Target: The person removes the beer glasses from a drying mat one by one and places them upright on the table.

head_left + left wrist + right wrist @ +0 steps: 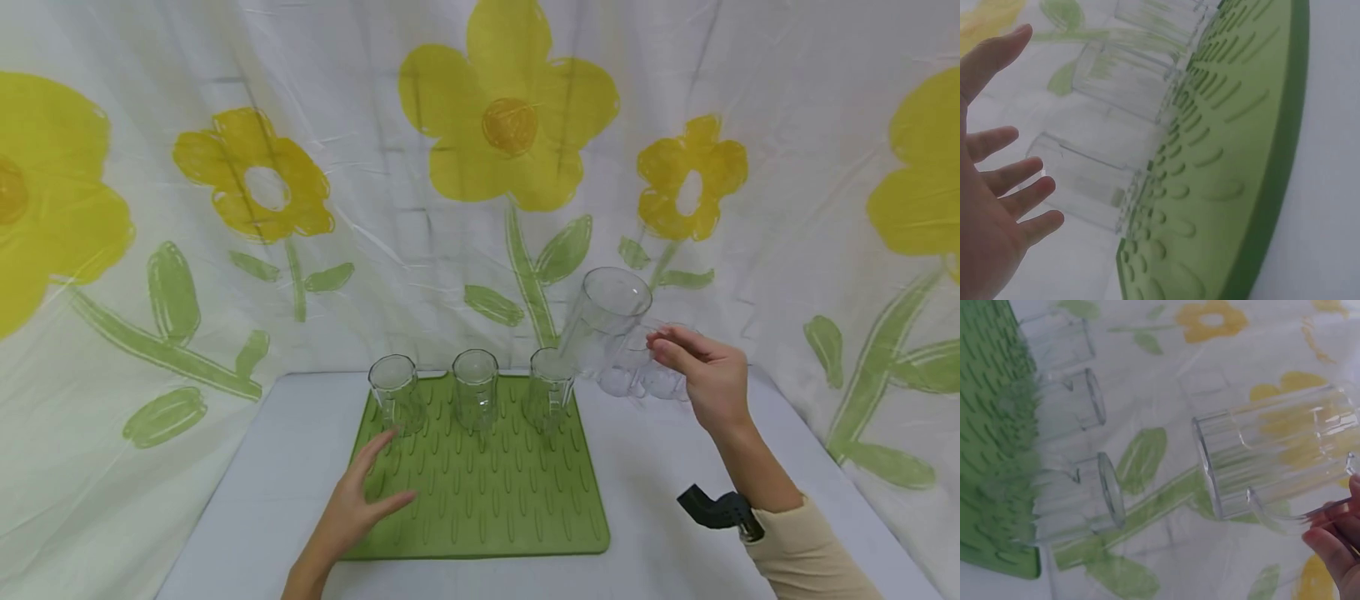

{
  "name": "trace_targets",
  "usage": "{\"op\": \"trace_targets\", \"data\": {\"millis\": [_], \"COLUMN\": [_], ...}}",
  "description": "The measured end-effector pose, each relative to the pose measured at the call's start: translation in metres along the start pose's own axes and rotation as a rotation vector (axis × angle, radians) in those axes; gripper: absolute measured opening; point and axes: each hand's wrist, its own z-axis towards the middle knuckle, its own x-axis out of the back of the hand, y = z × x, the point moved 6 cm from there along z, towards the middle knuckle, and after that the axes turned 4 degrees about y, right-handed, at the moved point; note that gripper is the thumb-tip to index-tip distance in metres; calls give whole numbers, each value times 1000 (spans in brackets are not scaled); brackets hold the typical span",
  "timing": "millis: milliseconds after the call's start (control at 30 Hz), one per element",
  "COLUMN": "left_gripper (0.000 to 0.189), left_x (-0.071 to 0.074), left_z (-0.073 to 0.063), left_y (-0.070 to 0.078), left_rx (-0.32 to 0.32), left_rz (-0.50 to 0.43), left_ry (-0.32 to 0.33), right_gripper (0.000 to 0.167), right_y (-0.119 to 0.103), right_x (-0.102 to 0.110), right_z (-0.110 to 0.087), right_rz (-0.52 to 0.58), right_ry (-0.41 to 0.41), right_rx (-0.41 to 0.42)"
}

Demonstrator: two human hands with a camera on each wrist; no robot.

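My right hand (708, 375) grips the handle of a clear pitcher (1272, 462), raised above the table to the right of a green ridged mat (480, 508). In the head view the pitcher's round mouth tilts up toward the camera. On the mat's far side, three clear glass mugs (393, 375), (475, 392), (551, 379) stand upright in a row. My left hand (348, 504) hovers over the mat's left side with thumb and fingers spread, holding nothing. Its fingertips are nearest to the leftmost mug, which it partly overlaps in the head view.
More clear glassware (660, 379) stands on the white table (660, 517) behind the raised pitcher, partly hidden by my right hand. A white curtain (360, 267) with yellow flowers hangs close behind the table's far edge and along both sides.
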Motion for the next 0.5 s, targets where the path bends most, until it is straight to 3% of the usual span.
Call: {"op": "trace_targets", "data": {"millis": [200, 500], "left_gripper": [88, 93], "left_x": [4, 10], "left_z": [-5, -14], "left_y": [-14, -30], "left_rx": [34, 74], "left_rz": [43, 89], "left_ry": [-5, -16], "right_gripper": [23, 18], "right_y": [-4, -7], "right_x": [13, 31], "right_z": [5, 11], "right_rz": [7, -72], "right_ry": [79, 171], "right_rx": [19, 41]}}
